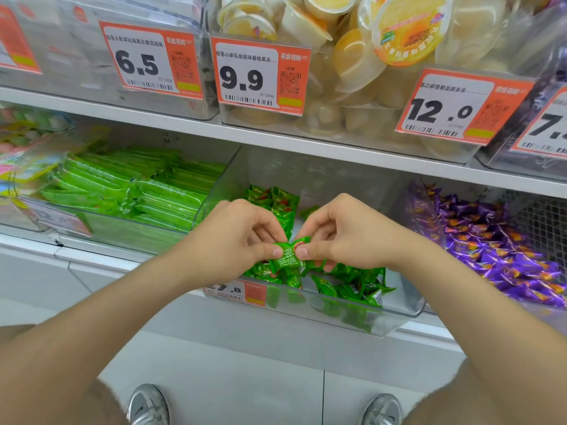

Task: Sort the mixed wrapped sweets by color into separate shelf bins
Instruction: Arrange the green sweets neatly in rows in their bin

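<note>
Setting: shop shelving (184, 124), with clear bins in rows under orange price tags (260, 75).
Grip: my left hand (242, 231) and right hand (346, 231) each pinch one end of a single green sweet (287, 256), thumb and forefinger closed on the wrapper and the other fingers curled behind.
Sweet's place: held between my hands just above the front of the middle bin (405, 289), over a heap of matching green sweets (352, 286).
Handling: I judge it light, with a thin, crinkly, rather slick wrapper. The gathered ends look the surest hold, while the smooth body might slip.
Neighbours: purple sweets (506, 256) fill the bin to my right, long green packs (138, 191) lie in the bin to my left, and jelly cups (352, 56) sit on the shelf above.
</note>
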